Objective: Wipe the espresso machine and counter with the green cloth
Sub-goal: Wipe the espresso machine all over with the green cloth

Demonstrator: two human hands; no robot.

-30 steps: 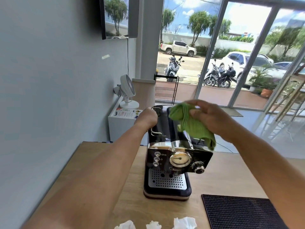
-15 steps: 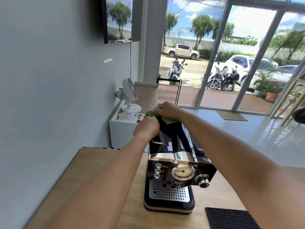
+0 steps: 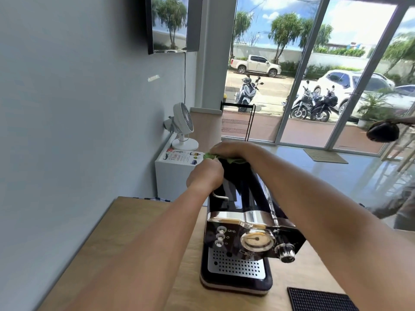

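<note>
Atop the glossy black espresso machine (image 3: 244,223), crumpled green cloth (image 3: 210,156) under right hand (image 3: 229,149).

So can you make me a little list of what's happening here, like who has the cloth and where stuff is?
cloth: green cloth, mostly hidden under the right hand
where: back top edge of the espresso machine
left hand: resting on the machine's top, left side
machine sits on: wooden counter
front right of machine: black bar mat
behind counter: white fan on a white cabinet
</note>
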